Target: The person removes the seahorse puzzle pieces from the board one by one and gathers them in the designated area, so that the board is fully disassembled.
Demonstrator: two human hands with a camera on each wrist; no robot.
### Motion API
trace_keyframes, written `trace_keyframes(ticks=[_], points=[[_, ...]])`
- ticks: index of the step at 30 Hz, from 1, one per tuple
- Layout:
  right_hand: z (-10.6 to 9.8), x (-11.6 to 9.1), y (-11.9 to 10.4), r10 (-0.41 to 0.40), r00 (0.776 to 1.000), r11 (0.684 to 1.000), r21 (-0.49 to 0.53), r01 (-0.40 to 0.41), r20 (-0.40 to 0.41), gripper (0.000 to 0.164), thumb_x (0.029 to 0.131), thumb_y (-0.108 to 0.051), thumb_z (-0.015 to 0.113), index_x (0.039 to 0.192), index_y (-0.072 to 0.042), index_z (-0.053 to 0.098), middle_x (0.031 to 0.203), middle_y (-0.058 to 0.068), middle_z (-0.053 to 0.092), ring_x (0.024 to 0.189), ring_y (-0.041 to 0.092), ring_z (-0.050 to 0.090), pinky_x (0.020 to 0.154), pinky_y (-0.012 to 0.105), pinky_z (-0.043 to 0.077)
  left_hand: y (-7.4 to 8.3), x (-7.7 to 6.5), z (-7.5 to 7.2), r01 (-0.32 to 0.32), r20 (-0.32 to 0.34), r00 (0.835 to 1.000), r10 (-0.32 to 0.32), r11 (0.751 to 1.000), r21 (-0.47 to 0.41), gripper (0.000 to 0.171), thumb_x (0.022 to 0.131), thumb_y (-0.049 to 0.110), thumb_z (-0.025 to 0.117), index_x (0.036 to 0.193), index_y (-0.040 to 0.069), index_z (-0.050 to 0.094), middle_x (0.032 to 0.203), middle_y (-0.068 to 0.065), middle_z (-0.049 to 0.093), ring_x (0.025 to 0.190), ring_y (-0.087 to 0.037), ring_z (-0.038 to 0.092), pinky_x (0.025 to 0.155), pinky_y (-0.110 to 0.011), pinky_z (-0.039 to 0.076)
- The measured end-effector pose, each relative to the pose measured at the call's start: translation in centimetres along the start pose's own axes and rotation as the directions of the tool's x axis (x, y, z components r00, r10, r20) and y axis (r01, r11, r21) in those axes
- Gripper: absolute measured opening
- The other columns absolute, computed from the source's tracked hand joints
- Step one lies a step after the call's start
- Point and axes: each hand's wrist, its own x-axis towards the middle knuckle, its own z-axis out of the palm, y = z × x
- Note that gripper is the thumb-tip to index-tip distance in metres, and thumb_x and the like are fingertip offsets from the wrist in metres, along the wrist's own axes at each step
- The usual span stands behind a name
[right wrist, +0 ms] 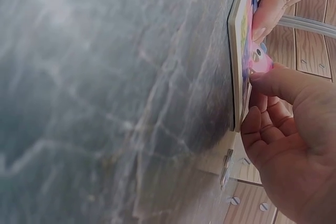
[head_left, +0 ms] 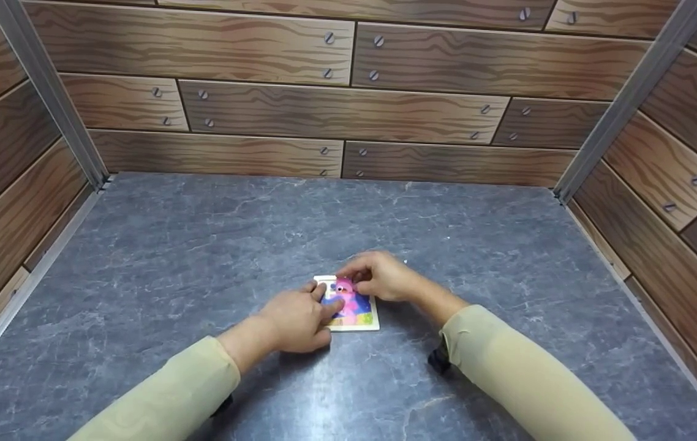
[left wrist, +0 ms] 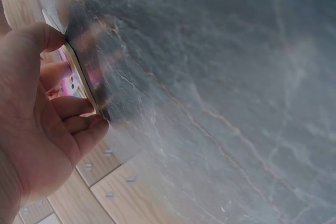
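A small wooden picture puzzle board [head_left: 357,327] lies on the table, with a light frame and a bright picture. On it is a pink bird-shaped puzzle piece [head_left: 346,286]; its head, with an eye, stands up from the board in the right wrist view. My left hand [head_left: 296,318] holds the board by its left side, thumb at the near edge and several fingers at the far corner. Its index finger presses on the pink piece. My right hand [head_left: 388,277] pinches the bird's head [right wrist: 261,59] between thumb and fingers at the board's far right.
The grey marbled tabletop [head_left: 201,245] surrounds the board. Wood-patterned walls [head_left: 263,110] stand at the back and both sides, with metal corner posts [head_left: 57,104]. A dark wrist strap [head_left: 439,360] shows under the right sleeve [head_left: 520,367].
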Motion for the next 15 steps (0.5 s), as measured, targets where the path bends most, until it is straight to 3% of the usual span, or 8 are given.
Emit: trace_keyframes(ticks=[15], points=[[-0.39,-0.03,-0.03,0.013,1.0,1.0,-0.015,-0.013,-0.023,0.036,0.091,0.008,0.072,0.124,-0.004,0.079,0.112,0.01,0.077,0.1,0.019,0.069,0.087,0.034,0.059,0.02,-0.01,0.03,0.015,0.013,1.0,-0.015,1.0,-0.002,0.061,0.101,0.039,0.057,0.158,0.018,0.054,0.156,-0.031,0.048,0.144,-0.047,0.048,0.108,-0.053,0.051]])
